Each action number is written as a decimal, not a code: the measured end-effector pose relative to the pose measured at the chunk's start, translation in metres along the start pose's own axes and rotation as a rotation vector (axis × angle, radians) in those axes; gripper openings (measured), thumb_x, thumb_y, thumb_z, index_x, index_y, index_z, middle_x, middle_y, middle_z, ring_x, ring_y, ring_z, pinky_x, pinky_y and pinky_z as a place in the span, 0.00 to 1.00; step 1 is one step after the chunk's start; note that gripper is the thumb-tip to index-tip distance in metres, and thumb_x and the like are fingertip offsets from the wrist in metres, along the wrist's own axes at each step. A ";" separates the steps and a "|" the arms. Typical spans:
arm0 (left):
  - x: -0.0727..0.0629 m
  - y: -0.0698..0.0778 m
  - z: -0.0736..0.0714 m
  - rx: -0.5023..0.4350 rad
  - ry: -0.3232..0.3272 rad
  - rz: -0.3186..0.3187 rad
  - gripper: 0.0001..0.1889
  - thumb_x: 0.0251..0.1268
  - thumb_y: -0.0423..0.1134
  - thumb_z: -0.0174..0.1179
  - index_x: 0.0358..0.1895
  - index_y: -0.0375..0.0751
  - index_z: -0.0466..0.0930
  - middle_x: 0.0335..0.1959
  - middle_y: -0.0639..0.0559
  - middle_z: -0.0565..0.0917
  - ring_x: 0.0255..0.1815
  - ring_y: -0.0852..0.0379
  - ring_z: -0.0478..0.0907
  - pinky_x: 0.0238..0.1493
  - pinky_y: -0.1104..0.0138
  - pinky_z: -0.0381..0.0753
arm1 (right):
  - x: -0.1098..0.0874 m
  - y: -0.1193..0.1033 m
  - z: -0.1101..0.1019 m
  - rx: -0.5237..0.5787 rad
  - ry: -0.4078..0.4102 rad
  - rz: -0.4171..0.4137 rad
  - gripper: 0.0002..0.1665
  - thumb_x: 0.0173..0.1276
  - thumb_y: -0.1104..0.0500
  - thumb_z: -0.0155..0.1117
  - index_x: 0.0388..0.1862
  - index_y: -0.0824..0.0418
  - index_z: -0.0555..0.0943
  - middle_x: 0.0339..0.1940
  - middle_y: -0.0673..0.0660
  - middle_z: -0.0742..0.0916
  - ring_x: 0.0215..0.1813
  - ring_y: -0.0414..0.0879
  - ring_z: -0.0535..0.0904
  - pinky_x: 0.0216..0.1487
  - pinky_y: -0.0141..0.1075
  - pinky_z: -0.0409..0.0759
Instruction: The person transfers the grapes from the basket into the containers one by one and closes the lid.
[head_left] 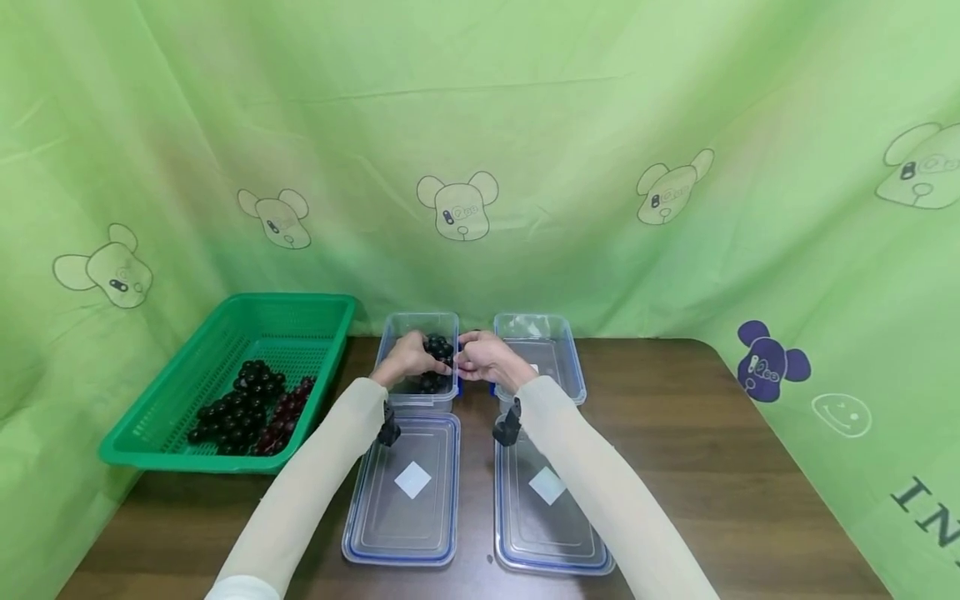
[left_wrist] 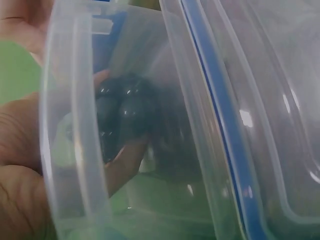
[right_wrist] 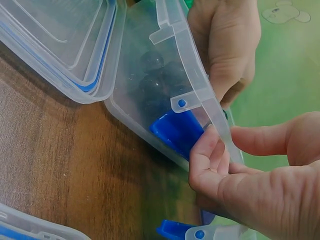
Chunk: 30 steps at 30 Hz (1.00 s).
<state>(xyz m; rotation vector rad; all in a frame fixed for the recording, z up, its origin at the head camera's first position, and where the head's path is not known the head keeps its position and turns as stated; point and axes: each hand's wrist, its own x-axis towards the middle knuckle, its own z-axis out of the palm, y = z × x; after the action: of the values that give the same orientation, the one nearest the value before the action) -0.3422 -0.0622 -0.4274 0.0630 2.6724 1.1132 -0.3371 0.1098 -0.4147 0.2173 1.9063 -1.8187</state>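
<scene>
The left hand (head_left: 408,358) reaches into the grape box (head_left: 423,400), its fingers against the dark grapes (head_left: 441,345) inside; the clear wall blurs the contact, so I cannot tell whether it grips or only settles them. The right hand (head_left: 491,358) pinches the box's right wall beside a blue clip (right_wrist: 177,132), thumb at the rim and fingers curled outside, probably to steady the box against the other hand's push.

Left of the grape box, the green basket (head_left: 300,305) holds more bunches (head_left: 236,408), seemingly put there for easy reach by the left hand. To its right is the other box (head_left: 572,367), its top uncovered. One lid (head_left: 405,525) lies just on the near side of the grape box, the second lid (head_left: 525,533) to the near right, likely off to leave both openings free.
</scene>
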 end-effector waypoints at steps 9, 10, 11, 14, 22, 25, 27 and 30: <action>-0.011 0.016 -0.030 0.095 -0.128 0.006 0.49 0.58 0.44 0.79 0.78 0.27 0.62 0.71 0.31 0.77 0.37 0.48 0.87 0.53 0.55 0.89 | 0.001 -0.006 0.001 0.000 -0.001 -0.004 0.38 0.69 0.80 0.53 0.77 0.67 0.63 0.29 0.54 0.77 0.24 0.39 0.71 0.39 0.33 0.82; -0.012 0.018 -0.034 0.112 -0.129 0.014 0.49 0.58 0.45 0.79 0.78 0.28 0.62 0.69 0.31 0.78 0.40 0.47 0.88 0.54 0.55 0.88 | 0.001 -0.006 0.001 0.001 0.000 -0.003 0.37 0.69 0.80 0.52 0.77 0.67 0.63 0.29 0.54 0.77 0.23 0.39 0.71 0.39 0.33 0.82; -0.013 0.020 -0.039 0.124 -0.130 0.020 0.49 0.59 0.46 0.78 0.78 0.29 0.61 0.69 0.32 0.79 0.43 0.45 0.88 0.55 0.55 0.87 | 0.001 -0.006 0.001 0.000 0.000 -0.004 0.37 0.69 0.81 0.52 0.77 0.67 0.63 0.28 0.54 0.77 0.23 0.38 0.70 0.39 0.33 0.82; -0.018 0.026 -0.055 0.107 -0.125 0.024 0.47 0.62 0.47 0.77 0.79 0.32 0.61 0.68 0.33 0.80 0.53 0.39 0.88 0.59 0.52 0.86 | 0.001 -0.007 0.000 -0.003 0.006 -0.006 0.38 0.69 0.81 0.52 0.77 0.67 0.63 0.30 0.54 0.77 0.26 0.39 0.73 0.40 0.33 0.82; -0.036 0.021 -0.100 0.170 -0.055 0.116 0.42 0.67 0.47 0.73 0.78 0.35 0.64 0.73 0.31 0.75 0.67 0.34 0.79 0.66 0.44 0.82 | -0.002 -0.004 0.001 -0.026 0.008 -0.002 0.40 0.69 0.81 0.53 0.79 0.67 0.62 0.42 0.58 0.78 0.37 0.44 0.78 0.45 0.34 0.83; -0.043 0.015 -0.117 0.219 -0.018 0.144 0.40 0.67 0.47 0.72 0.77 0.36 0.66 0.72 0.31 0.76 0.69 0.33 0.76 0.66 0.42 0.81 | -0.001 -0.003 0.000 -0.024 0.007 -0.003 0.40 0.69 0.81 0.54 0.79 0.67 0.62 0.45 0.59 0.78 0.38 0.45 0.78 0.48 0.35 0.84; -0.047 0.010 -0.126 0.246 -0.001 0.154 0.40 0.68 0.47 0.72 0.77 0.35 0.66 0.71 0.31 0.76 0.69 0.33 0.77 0.65 0.42 0.81 | 0.000 -0.002 0.000 -0.027 0.006 -0.005 0.40 0.69 0.80 0.54 0.79 0.67 0.62 0.45 0.59 0.78 0.38 0.44 0.78 0.49 0.35 0.84; -0.052 0.003 -0.140 0.287 0.015 0.151 0.39 0.69 0.47 0.71 0.77 0.34 0.66 0.70 0.29 0.77 0.67 0.32 0.78 0.62 0.42 0.82 | 0.000 -0.002 -0.002 -0.035 0.006 -0.006 0.40 0.69 0.80 0.53 0.80 0.67 0.62 0.43 0.59 0.78 0.35 0.43 0.77 0.50 0.36 0.84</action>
<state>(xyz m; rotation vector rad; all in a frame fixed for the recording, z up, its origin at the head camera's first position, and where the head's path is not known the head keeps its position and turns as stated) -0.3262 -0.1643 -0.3196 0.3132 2.8604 0.7619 -0.3381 0.1115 -0.4132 0.2054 1.9434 -1.7884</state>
